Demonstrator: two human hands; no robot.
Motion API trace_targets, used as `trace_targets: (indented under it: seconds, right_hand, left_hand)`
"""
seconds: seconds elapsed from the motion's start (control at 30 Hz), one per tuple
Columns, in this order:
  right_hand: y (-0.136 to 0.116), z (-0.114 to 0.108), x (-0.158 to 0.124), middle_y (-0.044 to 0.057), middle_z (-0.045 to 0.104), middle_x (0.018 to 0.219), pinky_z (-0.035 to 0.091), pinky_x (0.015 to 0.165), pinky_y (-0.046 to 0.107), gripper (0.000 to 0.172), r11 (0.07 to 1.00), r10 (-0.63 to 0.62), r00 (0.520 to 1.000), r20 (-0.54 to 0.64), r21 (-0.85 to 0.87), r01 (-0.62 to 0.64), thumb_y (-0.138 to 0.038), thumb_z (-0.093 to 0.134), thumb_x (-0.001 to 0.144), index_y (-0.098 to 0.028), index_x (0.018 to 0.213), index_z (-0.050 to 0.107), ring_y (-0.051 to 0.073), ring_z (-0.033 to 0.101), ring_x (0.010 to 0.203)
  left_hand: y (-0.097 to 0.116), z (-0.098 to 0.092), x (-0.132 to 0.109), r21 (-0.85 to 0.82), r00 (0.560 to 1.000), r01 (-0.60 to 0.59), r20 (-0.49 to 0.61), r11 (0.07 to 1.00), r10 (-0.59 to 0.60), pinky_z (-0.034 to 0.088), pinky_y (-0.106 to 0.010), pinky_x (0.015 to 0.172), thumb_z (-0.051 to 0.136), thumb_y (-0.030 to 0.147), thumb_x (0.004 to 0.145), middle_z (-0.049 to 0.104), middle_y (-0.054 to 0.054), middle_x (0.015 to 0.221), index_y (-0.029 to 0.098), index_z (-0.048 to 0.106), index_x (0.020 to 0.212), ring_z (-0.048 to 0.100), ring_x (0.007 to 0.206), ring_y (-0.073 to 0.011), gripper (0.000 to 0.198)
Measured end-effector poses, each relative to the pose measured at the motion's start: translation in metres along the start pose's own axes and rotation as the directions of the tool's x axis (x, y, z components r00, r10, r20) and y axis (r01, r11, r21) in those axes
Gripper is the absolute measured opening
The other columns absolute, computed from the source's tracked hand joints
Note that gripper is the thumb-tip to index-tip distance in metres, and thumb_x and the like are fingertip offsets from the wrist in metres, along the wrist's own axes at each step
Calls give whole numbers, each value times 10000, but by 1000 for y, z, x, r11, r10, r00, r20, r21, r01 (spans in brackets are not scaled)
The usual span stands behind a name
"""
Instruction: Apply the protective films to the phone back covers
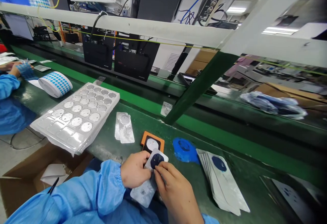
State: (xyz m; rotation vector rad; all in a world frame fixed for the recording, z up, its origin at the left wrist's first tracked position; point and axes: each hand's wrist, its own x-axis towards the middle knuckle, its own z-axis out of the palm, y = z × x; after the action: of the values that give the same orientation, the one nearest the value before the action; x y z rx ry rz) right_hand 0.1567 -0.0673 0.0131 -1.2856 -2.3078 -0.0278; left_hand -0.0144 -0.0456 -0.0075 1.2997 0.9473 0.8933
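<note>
My left hand [136,170] grips a pale, rounded-corner card between thumb and fingers. On that card lies a dark blue round piece [156,160]. My right hand [176,190] has thumb and forefinger pinched at the lower edge of the blue piece; what sits between the fingertips is hidden. Below both hands a greyish, clear-looking sheet [143,194] hangs out. Just behind the card is an orange block [161,143] with a black plate and a white disc [152,144]. A fanned stack of pale cards [230,186], the top one bearing a dark blue disc, lies at right.
A clear plastic tray [65,135] with rows of silvery discs stands at left. Two pale cards [126,128] and a blue film scrap [185,150] lie on the green bench. A roll of blue-dotted labels [55,83] is near a co-worker's hands [14,68]. A green post [201,88] rises behind.
</note>
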Motion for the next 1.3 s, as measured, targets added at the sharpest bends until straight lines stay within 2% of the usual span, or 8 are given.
trace_targets:
  seconds: [0.3,0.5,0.77,0.87,0.97,1.03,1.13,1.3]
  right_hand:
    - [4,9,-14,134,661,1113,512,894,348,232,971,-147,987,-60,-199,133,-191,461,958,-131,1077,650,226,632,1003]
    - [-5,7,-14,78,645,873,463,739,354,233,956,-135,991,19,-261,135,-98,431,915,-182,854,640,205,580,773]
    - [8,-11,4,22,642,775,451,670,273,196,984,139,990,25,109,-141,-212,485,879,-216,715,593,155,595,712]
    - [52,-34,16,11,692,813,485,676,271,137,908,373,927,-26,215,-360,-292,533,835,-236,762,635,171,635,733]
    - [107,-42,26,76,707,937,488,808,345,143,856,475,757,-447,36,-516,-289,529,811,-215,831,650,239,646,889]
    - [137,-32,32,141,693,1020,453,911,406,137,871,349,824,-445,-171,-461,-248,508,796,-194,766,630,286,616,1015]
    - [163,-7,34,119,715,914,471,890,363,113,929,216,972,-92,-287,-233,-178,523,724,-202,654,609,249,648,923]
    - [150,-2,10,103,723,1026,509,929,400,285,952,180,983,-30,-247,-182,-171,442,779,-186,917,691,244,670,1000]
  left_hand:
    - [-6,4,2,-42,1000,-1,-20,999,1,517,-261,735,556,10,681,735,-24,940,163,624,1155,691,868,-191,503]
    - [-7,7,1,50,999,-35,-24,998,37,514,-274,756,550,29,698,733,-16,943,193,636,1151,691,881,-196,489]
    - [-16,7,2,26,999,18,-43,1000,-17,470,-243,689,582,54,676,719,-13,920,177,635,1118,644,815,-171,461]
    - [-15,6,2,-110,996,73,-37,991,-77,450,-238,650,590,59,657,701,-14,867,159,622,1077,621,761,-161,433]
    - [-11,6,1,-329,987,111,-72,938,-142,453,-253,650,580,68,630,686,-30,857,146,599,1011,614,750,-168,389]
    - [-8,6,0,-449,978,140,-75,882,-194,442,-254,627,552,72,603,669,-30,828,145,579,971,599,713,-163,377]
    - [-4,4,-2,-540,973,171,-39,824,-227,406,-246,590,515,75,563,647,-17,791,153,555,982,567,644,-143,428]
    - [3,2,0,-648,967,189,-8,738,-255,420,-276,616,502,92,530,630,-12,788,181,531,1008,571,650,-155,487]
